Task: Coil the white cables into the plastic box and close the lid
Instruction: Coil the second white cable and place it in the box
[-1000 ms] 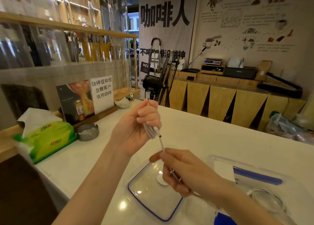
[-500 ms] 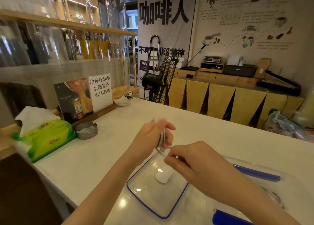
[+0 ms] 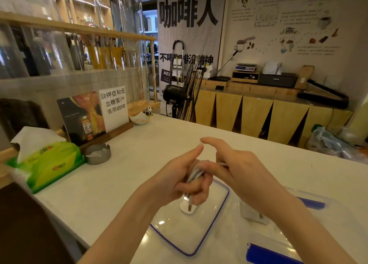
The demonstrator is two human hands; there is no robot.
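My left hand (image 3: 180,181) is closed around a bundle of white cable (image 3: 196,173), whose loops show between the fingers; one plug end hangs down below the fist. My right hand (image 3: 237,170) touches the bundle from the right and pinches a strand of the same cable, index finger raised. Both hands hover over the clear lid (image 3: 191,235) with a blue rim, which lies flat on the white counter. The clear plastic box (image 3: 310,224) with blue clips stands to the right, partly hidden by my right forearm.
A green tissue pack (image 3: 44,162) and a metal ashtray (image 3: 97,154) sit at the left. A sign stand (image 3: 93,114) and a small panda dish (image 3: 142,117) line the counter's back edge. A black fan (image 3: 185,92) stands beyond the counter.
Both hands came together and lower over the lid. The straight stretch of cable between them is gone, wound into the bundle in my left hand.
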